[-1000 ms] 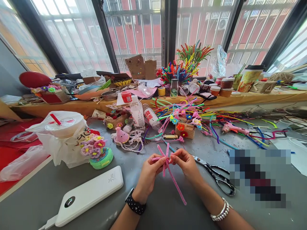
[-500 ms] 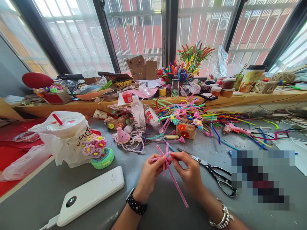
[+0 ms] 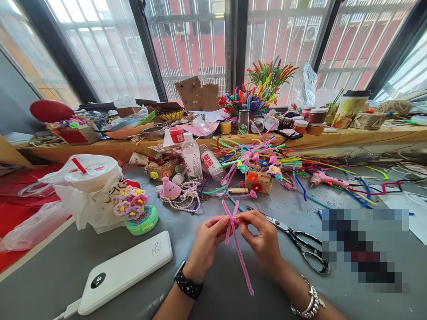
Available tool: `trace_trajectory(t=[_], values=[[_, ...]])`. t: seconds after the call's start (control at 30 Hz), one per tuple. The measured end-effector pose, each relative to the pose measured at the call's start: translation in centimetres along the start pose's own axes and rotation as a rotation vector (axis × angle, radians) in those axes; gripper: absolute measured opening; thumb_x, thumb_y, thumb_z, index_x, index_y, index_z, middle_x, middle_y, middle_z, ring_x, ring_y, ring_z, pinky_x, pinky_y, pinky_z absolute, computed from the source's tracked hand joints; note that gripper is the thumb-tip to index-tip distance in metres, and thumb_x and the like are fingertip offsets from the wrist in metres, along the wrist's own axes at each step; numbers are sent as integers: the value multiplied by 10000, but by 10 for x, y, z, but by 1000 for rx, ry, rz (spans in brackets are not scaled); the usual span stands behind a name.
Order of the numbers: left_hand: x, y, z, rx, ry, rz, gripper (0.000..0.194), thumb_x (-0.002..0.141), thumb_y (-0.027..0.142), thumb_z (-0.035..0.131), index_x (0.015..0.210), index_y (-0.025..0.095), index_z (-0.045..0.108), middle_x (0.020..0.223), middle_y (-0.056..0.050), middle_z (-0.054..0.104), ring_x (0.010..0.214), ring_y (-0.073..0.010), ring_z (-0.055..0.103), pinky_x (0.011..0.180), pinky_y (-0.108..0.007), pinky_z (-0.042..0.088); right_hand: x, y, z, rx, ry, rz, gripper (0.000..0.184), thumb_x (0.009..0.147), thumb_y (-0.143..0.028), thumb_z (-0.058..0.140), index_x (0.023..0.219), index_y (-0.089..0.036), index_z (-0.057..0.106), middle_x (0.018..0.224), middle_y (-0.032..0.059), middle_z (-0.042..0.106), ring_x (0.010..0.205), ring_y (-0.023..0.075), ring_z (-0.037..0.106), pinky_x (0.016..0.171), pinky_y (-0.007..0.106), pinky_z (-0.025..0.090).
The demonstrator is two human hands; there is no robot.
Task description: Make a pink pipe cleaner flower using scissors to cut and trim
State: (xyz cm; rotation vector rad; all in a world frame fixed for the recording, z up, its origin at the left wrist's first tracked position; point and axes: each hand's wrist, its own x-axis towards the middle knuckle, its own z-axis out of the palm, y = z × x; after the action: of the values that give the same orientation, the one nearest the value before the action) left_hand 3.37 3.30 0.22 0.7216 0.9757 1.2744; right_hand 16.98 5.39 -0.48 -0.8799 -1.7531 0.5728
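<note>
Pinching crossed pink pipe cleaners [image 3: 235, 235] above the near grey table [image 3: 213, 293], left hand [image 3: 207, 242] and right hand [image 3: 262, 238] grip the twisted centre; long ends remain unshaped, scissors [image 3: 300, 246] right.

The left hand [image 3: 205, 244] has a black watch band with little white dots [image 3: 188, 284]. The right hand [image 3: 263, 242] wears shiny silver bracelets [image 3: 308, 302]. Both arms are bare.

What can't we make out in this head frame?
- Head view: pixelated patch on the grey table hides whatever lies there.
- Where the pink pipe cleaners cross: covered by the grip of the left hand and right hand.
- Bottle label print: too small.
- Both forearms: cut by bottom edge.
</note>
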Motion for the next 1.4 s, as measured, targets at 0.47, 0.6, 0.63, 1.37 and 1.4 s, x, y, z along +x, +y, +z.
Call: trace_trajectory(t=[0.47,0.6,0.63,1.37,1.4], values=[[3,-2,-3,5,67,-6,174,621,280,679,700,124,677,646,-40,676,634,-126,595,607,-202,442,-3,8,1,-87,-104,-170,191,778,-110,460,868,-171,617,710,44,563,671,158,518,611,265,434],[1,0,-1,29,59,-7,187,616,287,680,706,124,678,671,-45,675,637,-129,589,606,-211,441,-2,7,-1,-87,-125,-111,186,777,-112,460,842,-165,626,686,37,549,647,151,521,592,256,428],[1,0,0,36,58,-7,188,613,285,682,712,125,676,681,-44,676,645,-131,590,609,-213,442,-2,7,-1,-83,-130,-94,187,778,-112,459,840,-168,627,687,35,549,646,150,524,592,254,428],[-1,8,1,105,58,-36,176,583,265,705,694,132,675,672,-43,677,654,-139,593,608,-209,437,7,2,-8,148,-201,136,135,791,-244,502,757,-174,612,709,23,621,649,140,574,598,240,468],[-1,8,0,114,57,-39,180,580,269,706,692,132,676,671,-45,678,655,-143,596,613,-214,439,7,2,-9,124,-204,122,131,789,-236,504,751,-174,613,700,21,617,639,138,568,588,238,463]])
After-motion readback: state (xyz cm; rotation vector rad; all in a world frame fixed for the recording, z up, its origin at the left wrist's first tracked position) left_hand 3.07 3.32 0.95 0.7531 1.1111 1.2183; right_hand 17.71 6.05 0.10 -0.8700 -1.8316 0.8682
